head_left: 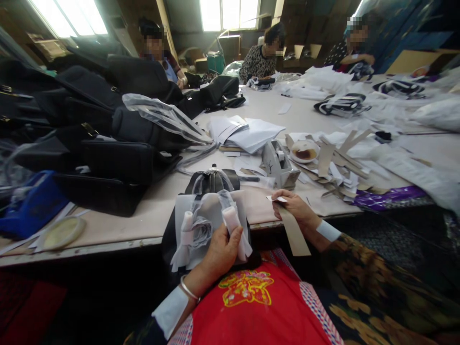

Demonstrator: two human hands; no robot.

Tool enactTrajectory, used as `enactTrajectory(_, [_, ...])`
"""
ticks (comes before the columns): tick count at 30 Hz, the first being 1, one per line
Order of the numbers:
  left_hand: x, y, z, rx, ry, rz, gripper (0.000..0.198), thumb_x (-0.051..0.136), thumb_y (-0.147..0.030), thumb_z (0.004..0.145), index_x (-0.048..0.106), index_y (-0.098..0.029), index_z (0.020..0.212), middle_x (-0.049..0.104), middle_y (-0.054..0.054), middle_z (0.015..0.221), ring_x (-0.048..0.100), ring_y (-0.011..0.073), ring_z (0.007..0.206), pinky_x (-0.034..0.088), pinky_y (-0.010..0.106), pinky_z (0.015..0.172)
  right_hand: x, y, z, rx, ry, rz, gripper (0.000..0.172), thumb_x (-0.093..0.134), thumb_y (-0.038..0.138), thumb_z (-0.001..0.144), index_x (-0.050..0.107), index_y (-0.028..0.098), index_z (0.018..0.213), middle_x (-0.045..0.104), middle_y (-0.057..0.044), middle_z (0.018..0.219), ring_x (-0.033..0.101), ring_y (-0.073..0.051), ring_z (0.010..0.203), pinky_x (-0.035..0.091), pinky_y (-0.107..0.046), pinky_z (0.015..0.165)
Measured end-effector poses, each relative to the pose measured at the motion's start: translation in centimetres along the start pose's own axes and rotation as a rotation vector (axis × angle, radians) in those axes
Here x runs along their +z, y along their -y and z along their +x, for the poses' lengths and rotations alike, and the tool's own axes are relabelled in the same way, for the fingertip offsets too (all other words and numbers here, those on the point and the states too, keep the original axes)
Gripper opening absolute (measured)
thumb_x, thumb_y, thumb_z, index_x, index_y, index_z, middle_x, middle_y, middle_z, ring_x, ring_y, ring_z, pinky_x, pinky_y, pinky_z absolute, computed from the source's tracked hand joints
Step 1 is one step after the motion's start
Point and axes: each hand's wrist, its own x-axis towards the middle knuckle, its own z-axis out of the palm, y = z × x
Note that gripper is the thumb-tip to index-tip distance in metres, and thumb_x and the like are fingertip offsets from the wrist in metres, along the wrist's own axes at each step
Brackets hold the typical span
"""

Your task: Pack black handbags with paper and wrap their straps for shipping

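Observation:
A black bag [169, 242] leans on the table's front edge before me, its front covered by white sheet material. Two handle parts are wrapped in white foam or paper, with clear plastic around them. My left hand [222, 250] is closed around the right wrapped handle [230, 218]; the left wrapped handle [187, 229] hangs beside a bundle of crumpled wrapping [201, 231]. To the right of the bag, my right hand [295, 209] pinches a beige cardboard strip [293, 234] that hangs downward. A small white slip [276, 198] also shows at its fingertips.
Black bags [115, 158] are piled at the left, near a blue tape dispenser [34, 203] and a tape roll [63, 233]. Ahead are white sheets [247, 133], a grey tape dispenser [276, 165], a bowl [304, 151] and cardboard scraps [339, 163]. Several people sit across the table.

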Motion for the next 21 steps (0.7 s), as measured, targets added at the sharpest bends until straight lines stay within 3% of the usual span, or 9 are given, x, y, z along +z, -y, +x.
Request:
enactTrajectory(3, [0.0,0.3,0.0,0.003,0.005,-0.009,0.039,0.05,-0.051,0.095,0.06,-0.014,0.094,0.064,0.004,0.081,0.058,0.0193,0.074,0.046,0.03,0.068,-0.2,0.1,-0.1,0.034,0.082,0.027,0.032,0.076,0.042,0.064,0.054,0.022,0.076,0.055,0.004,0.05,0.051,-0.014,0.042,0.038,-0.026,0.042])
enactTrajectory(6, [-0.1,0.3,0.1,0.004,0.004,-0.004,0.038,0.05,-0.051,0.094,0.06,-0.015,0.093,0.064,0.004,0.08,0.058,0.0194,0.074,0.045,0.03,0.068,0.0,0.3,-0.6,0.076,0.128,0.063,0.03,0.071,0.047,0.071,0.056,0.021,0.078,0.065,-0.004,0.064,0.064,-0.02,0.059,0.048,-0.031,0.052])
enactTrajectory(13, [-0.1,-0.3,0.1,0.007,-0.003,0.005,0.037,0.05,-0.05,0.093,0.06,-0.014,0.091,0.065,0.005,0.081,0.058,0.0199,0.074,0.045,0.031,0.068,1.8,0.5,-2.7,0.022,0.235,0.035,0.044,0.081,0.026,0.067,0.05,0.023,0.097,0.07,-0.001,0.081,0.063,-0.014,0.064,0.052,-0.026,0.059])
enactTrajectory(18, [-0.1,-0.1,0.1,0.007,-0.005,-0.014,0.037,0.051,-0.051,0.093,0.062,-0.015,0.094,0.066,0.005,0.083,0.058,0.0197,0.076,0.045,0.031,0.07,2.0,0.7,-3.4,-0.202,0.183,-0.332,0.058,0.074,0.022,0.073,0.054,0.021,0.128,0.07,0.0,0.082,0.068,-0.016,0.073,0.055,-0.029,0.071])
enactTrajectory(21, [0.0,0.1,0.1,0.003,0.003,-0.032,0.038,0.052,-0.051,0.093,0.061,-0.015,0.093,0.065,0.004,0.08,0.057,0.0186,0.073,0.045,0.03,0.068,1.7,0.8,-3.6,-0.281,0.095,-0.643,0.03,0.07,0.027,0.079,0.07,0.019,0.108,0.074,-0.004,0.086,0.068,-0.018,0.074,0.054,-0.03,0.07])
